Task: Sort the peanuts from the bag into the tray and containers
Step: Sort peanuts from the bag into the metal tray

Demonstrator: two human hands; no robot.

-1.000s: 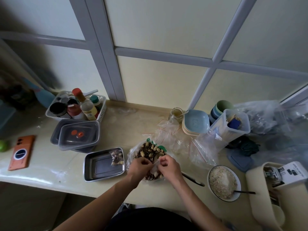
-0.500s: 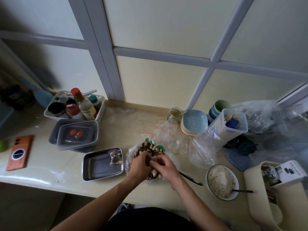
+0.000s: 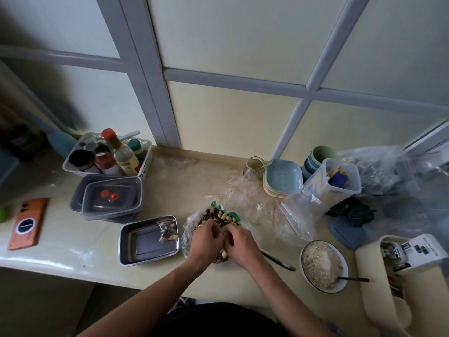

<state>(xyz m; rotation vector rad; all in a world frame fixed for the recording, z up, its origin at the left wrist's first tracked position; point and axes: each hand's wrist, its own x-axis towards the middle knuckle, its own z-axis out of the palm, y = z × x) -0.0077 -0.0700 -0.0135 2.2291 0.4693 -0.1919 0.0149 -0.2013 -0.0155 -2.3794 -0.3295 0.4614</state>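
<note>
A large clear bag of peanuts [image 3: 220, 216] lies open on the counter's front middle. Both my hands are over it with curled fingers, fingertips meeting. My left hand [image 3: 204, 240] grips what looks like a small clear bag, mostly hidden. My right hand [image 3: 244, 245] pinches peanuts against it. To the left sits a steel tray [image 3: 136, 254] with one small filled bag [image 3: 167, 230] in its far right corner. Stacked grey lidded containers [image 3: 110, 199] stand behind the tray.
Empty zip bags [image 3: 289, 215] lie right of the peanuts. A bowl of grains [image 3: 322, 262] with a spoon is front right, and a dark utensil [image 3: 279, 261] beside my right wrist. A bottle basket [image 3: 107, 156], orange phone [image 3: 28, 223], stacked plates [image 3: 283, 178] and tall tub [image 3: 332, 183] surround.
My hands have drawn closer together over the peanut bag. The pale bag edge seen between them earlier is now covered by my fingers.
</note>
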